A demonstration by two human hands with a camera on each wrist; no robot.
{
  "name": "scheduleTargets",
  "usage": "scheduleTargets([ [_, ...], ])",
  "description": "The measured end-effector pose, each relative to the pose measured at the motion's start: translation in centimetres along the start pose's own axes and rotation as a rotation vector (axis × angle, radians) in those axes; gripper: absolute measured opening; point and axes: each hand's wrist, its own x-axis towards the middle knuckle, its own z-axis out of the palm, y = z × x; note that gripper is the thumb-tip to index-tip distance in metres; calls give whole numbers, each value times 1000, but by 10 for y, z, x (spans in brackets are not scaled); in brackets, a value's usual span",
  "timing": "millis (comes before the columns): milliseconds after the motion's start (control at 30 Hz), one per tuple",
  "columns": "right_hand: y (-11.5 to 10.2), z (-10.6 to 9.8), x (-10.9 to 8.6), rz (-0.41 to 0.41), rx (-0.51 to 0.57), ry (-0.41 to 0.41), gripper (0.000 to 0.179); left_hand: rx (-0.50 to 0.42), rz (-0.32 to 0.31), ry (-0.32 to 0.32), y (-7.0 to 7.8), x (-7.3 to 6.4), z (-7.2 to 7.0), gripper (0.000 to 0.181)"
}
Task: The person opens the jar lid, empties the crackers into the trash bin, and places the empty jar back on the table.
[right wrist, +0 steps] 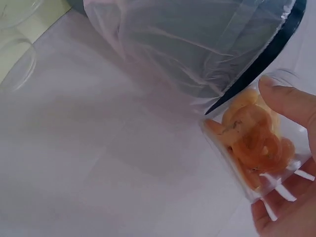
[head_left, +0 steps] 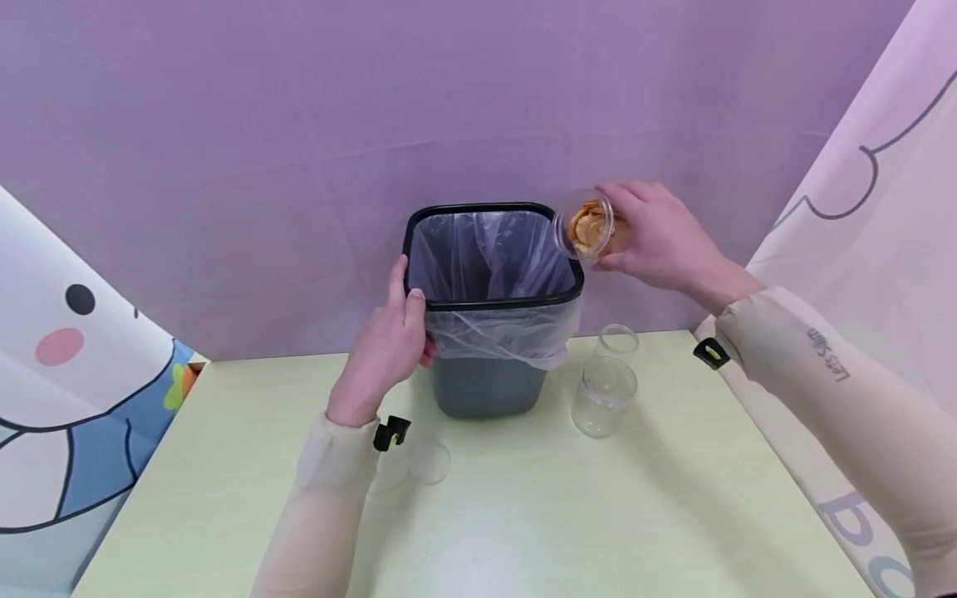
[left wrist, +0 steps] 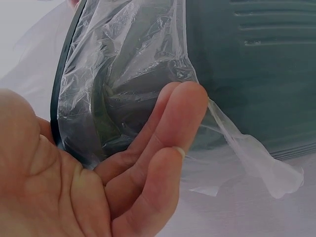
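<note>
A grey trash bin (head_left: 488, 390) with a black rim stands at the back of the table. Its clear plastic liner (head_left: 501, 328) folds down over the outside. My left hand (head_left: 389, 345) holds the front left corner of the rim; in the left wrist view several fingers (left wrist: 170, 126) lie along the liner outside. To the right of the bin's rim, my right hand (head_left: 661, 237) grips a clear jar (head_left: 583, 226), tilted with its round end facing the bin. Thin, round orange-brown snack chips (right wrist: 256, 136) are inside the jar.
Two clear containers (head_left: 598, 407) stand close together on the table, right of the bin. A clear round lid-like disc (head_left: 429, 463) lies in front of the bin, near my left wrist. Behind the bin hangs a purple cloth (head_left: 359, 100); printed cloths flank the table (head_left: 523, 515).
</note>
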Motion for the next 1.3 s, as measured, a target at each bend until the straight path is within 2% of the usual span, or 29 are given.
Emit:
scheduleTargets([
  [133, -2, 1, -2, -109, -76, 61, 97, -9, 5, -1, 1, 1, 1, 60],
  [267, -4, 3, -4, -168, -115, 106, 95, -13, 10, -3, 2, 1, 2, 61],
  [433, -8, 5, -5, -196, -136, 140, 95, -17, 6, -3, 2, 1, 4, 61],
  [833, -12, 6, -6, -228, -183, 163, 98, -26, 19, 2, 4, 0, 3, 60],
  [1300, -15, 13, -2, -353, -213, 213, 90, -19, 15, -11, 3, 1, 5, 62],
])
